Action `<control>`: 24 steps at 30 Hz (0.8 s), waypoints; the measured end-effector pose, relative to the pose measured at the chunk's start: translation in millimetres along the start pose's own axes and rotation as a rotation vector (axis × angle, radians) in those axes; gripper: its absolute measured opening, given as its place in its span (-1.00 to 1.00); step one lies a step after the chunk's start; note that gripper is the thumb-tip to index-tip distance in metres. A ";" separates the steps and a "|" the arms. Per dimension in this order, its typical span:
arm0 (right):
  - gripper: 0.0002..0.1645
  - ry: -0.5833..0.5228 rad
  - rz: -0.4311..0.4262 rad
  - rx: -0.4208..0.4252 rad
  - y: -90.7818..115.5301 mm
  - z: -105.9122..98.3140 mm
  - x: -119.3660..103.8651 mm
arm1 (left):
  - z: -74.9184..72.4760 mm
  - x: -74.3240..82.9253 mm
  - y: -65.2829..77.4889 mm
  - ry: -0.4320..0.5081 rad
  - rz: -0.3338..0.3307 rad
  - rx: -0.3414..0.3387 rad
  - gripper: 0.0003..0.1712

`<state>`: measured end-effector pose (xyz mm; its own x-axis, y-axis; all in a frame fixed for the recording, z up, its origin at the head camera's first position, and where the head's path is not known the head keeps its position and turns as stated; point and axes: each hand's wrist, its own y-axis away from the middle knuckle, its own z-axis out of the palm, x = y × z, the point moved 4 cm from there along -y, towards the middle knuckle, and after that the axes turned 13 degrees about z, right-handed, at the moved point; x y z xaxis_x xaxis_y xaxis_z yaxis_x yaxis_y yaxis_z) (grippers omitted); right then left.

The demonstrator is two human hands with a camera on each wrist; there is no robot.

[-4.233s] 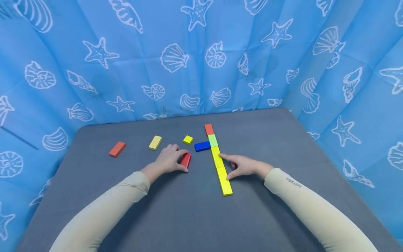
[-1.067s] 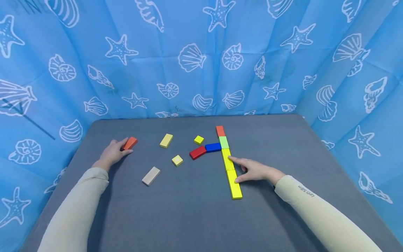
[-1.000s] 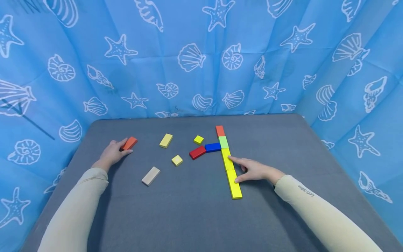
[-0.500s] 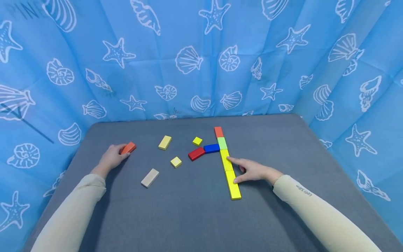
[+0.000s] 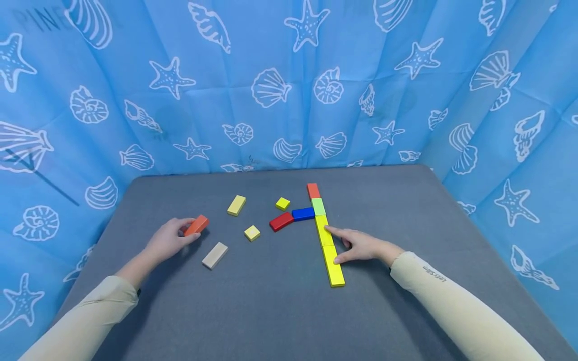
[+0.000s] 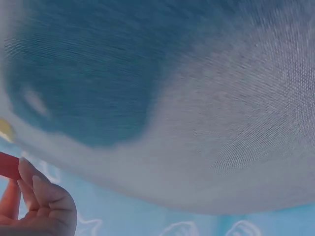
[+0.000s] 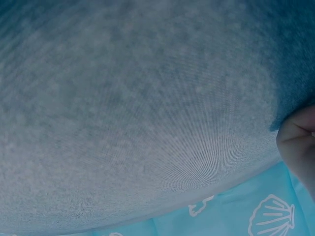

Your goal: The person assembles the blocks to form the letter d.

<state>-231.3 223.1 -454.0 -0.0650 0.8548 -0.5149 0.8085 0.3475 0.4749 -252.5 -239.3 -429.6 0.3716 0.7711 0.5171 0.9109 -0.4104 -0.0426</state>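
Note:
In the head view my left hand (image 5: 167, 239) pinches an orange-red block (image 5: 196, 225) between thumb and fingers, at the table's left side. The left wrist view shows the end of that red block (image 6: 9, 165) at the fingertips. My right hand (image 5: 361, 244) rests its extended index finger and thumb on two long yellow blocks, the upper one (image 5: 323, 230) and the lower one (image 5: 333, 265). Above them the line continues with a light green block (image 5: 318, 206) and an orange block (image 5: 312, 190). A blue block (image 5: 303, 214) branches leftward, and a dark red block (image 5: 281, 221) meets its end.
Loose on the grey table (image 5: 271, 311) lie a pale yellow block (image 5: 237, 205), a small bright yellow block (image 5: 282, 203), a small light yellow block (image 5: 252, 232) and a plain wood block (image 5: 215, 255). A blue curtain (image 5: 217, 100) with shells hangs behind.
Earlier my left hand held the dark red block, which now lies at the blue one. It has since gripped the orange-red block and moved it right and nearer. My right hand stays put.

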 end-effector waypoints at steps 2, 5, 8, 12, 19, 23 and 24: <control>0.09 0.004 -0.010 0.000 0.5 -0.2 0.1 | -1.6 8.5 3.4 -0.003 0.016 0.012 -0.36; 0.09 0.004 -0.022 -0.001 1.1 0.0 0.1 | -4.2 17.3 7.8 -0.005 0.026 0.031 -0.37; 0.09 0.002 -0.022 -0.002 1.2 -0.1 0.1 | -5.0 23.9 12.2 -0.007 0.052 0.048 -0.38; 0.09 0.001 -0.021 -0.003 0.2 0.1 0.4 | -0.9 32.9 16.4 -0.020 0.125 0.079 -0.39; 0.09 0.006 -0.014 -0.003 -0.8 0.7 1.2 | 12.2 50.5 19.5 -0.079 0.237 0.144 -0.39; 0.09 0.011 -0.006 0.000 -0.2 0.2 0.6 | 24.6 64.2 19.9 -0.187 0.330 0.157 -0.42; 0.09 0.011 -0.005 0.001 -0.2 0.1 0.3 | 28.1 67.9 19.7 -0.213 0.347 0.154 -0.43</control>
<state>-231.4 223.2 -454.3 -0.0758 0.8573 -0.5093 0.8089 0.3515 0.4713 -204.2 -181.4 -419.3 0.6748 0.6898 0.2624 0.7353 -0.5982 -0.3185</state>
